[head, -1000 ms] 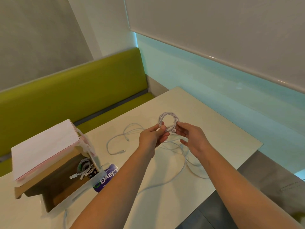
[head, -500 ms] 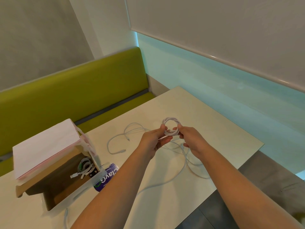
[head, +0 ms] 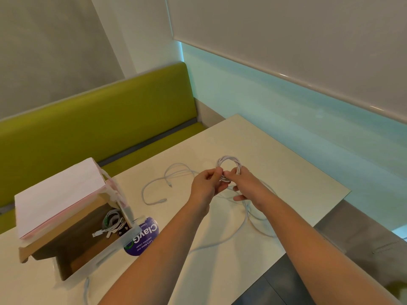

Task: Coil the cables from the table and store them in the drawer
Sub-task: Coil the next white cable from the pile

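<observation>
Right of the open clear plastic drawer point(head: 123, 241), left hand point(head: 207, 183) and right hand point(head: 246, 186) both pinch one small white cable coil point(head: 229, 167). Loosened fingers would likely let it spring apart. Count: one held coil, one stored coiled bundle point(head: 112, 223), loose white cables point(head: 158, 188), number unclear.

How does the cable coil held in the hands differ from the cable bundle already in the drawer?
The held coil is raised above the table, pinched by the left hand and right hand; the drawer bundle lies untouched in the drawer. The held coil forms a neat ring; the drawer bundle looks looser, a plug sticking out. Both are white.
</observation>
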`<control>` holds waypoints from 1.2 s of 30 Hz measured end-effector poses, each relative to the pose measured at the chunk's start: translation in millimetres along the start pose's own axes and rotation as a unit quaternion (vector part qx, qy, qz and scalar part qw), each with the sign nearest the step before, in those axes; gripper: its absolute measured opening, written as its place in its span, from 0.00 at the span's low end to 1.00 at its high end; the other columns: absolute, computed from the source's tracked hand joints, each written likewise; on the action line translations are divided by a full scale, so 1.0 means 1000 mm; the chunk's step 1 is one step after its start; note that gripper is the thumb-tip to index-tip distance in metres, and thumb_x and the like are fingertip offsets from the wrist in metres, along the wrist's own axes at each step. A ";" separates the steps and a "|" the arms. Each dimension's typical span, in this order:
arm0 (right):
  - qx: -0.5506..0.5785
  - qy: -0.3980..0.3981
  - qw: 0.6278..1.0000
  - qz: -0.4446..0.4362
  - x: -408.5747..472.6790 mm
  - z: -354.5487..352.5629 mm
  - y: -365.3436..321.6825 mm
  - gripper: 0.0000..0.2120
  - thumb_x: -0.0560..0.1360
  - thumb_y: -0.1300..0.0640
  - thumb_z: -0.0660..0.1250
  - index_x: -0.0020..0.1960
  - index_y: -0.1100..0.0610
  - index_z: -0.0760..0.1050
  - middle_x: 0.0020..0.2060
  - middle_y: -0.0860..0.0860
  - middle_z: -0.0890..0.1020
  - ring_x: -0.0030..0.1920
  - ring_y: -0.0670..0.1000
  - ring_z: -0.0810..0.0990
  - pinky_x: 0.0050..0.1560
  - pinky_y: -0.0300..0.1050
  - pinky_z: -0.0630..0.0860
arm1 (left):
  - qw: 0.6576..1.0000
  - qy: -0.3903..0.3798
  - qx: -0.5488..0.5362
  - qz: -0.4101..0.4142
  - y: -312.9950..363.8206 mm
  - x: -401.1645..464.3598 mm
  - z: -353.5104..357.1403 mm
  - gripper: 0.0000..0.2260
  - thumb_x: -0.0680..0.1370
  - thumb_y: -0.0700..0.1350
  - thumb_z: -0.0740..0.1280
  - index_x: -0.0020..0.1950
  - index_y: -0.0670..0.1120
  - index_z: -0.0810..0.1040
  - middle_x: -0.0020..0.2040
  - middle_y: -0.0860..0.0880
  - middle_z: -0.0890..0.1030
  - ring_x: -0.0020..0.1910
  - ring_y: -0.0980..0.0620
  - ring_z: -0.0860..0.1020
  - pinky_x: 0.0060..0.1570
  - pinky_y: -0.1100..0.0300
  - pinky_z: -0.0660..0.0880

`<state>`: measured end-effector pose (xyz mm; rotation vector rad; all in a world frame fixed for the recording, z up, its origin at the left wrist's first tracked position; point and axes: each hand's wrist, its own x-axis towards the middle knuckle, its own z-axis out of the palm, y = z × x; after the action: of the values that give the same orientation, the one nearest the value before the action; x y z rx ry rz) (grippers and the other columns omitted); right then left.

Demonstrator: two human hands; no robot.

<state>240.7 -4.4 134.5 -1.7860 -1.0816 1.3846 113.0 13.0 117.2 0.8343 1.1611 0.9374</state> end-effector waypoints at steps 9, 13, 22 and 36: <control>0.028 0.094 0.995 -0.028 0.001 0.005 0.003 0.12 0.71 0.55 0.75 0.49 0.63 0.81 0.33 0.56 0.83 0.29 0.52 0.81 0.39 0.50 0.84 | 0.994 -0.012 0.092 -0.055 0.009 0.001 -0.009 0.12 0.82 0.45 0.64 0.64 0.45 0.74 0.52 0.43 0.84 0.49 0.46 0.85 0.51 0.53 0.81; -0.111 0.107 0.984 -0.084 0.000 0.004 0.008 0.03 0.70 0.59 0.71 0.41 0.58 0.83 0.31 0.55 0.82 0.29 0.53 0.79 0.41 0.55 0.82 | 0.969 -0.015 0.248 -0.018 0.021 0.002 -0.013 0.18 0.78 0.48 0.68 0.67 0.50 0.70 0.54 0.46 0.83 0.51 0.50 0.82 0.52 0.53 0.80; -0.224 0.159 0.944 -0.184 -0.004 0.007 0.013 0.15 0.75 0.52 0.71 0.58 0.52 0.71 0.39 0.48 0.82 0.39 0.49 0.80 0.34 0.39 0.72 | 0.979 -0.058 0.193 -0.022 0.023 -0.004 -0.010 0.14 0.76 0.55 0.71 0.53 0.45 0.84 0.47 0.50 0.86 0.43 0.52 0.85 0.42 0.60 0.82; -0.323 0.179 0.887 -0.277 -0.003 0.008 0.014 0.08 0.77 0.51 0.66 0.49 0.56 0.76 0.43 0.51 0.82 0.42 0.53 0.79 0.44 0.50 0.76 | 0.988 0.028 0.149 -0.002 0.021 0.000 -0.013 0.09 0.82 0.46 0.65 0.51 0.43 0.83 0.46 0.45 0.86 0.43 0.45 0.85 0.49 0.51 0.82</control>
<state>236.1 -13.9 121.8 -1.8315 -1.7852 0.3351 96.8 21.8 133.7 1.0511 1.3718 0.7979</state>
